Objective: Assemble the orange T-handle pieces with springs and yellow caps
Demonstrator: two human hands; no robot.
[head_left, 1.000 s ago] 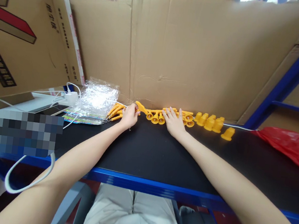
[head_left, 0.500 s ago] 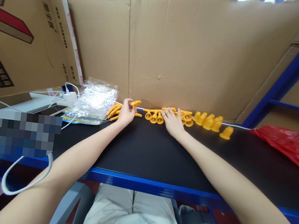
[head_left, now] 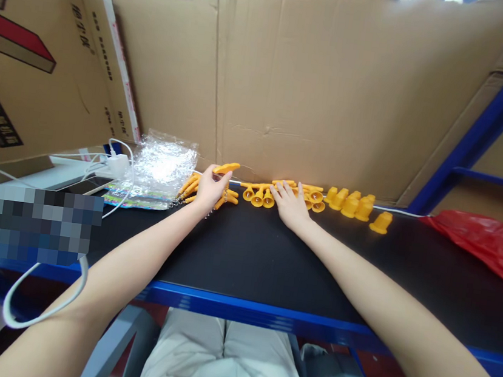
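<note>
The left hand (head_left: 210, 191) holds an orange piece (head_left: 226, 168) while the right hand (head_left: 293, 206) seems to rest on yellow flared pieces (head_left: 257, 199).

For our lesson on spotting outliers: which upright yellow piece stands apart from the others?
The rightmost upright yellow piece, nearest the red plastic; it stands alone, farther forward, while the other upright pieces cluster together.

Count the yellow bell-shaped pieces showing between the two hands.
3, side by side on the black tabletop: the left bell, the middle bell and the right bell, nearest the right hand. More may be hidden under that hand.
</note>
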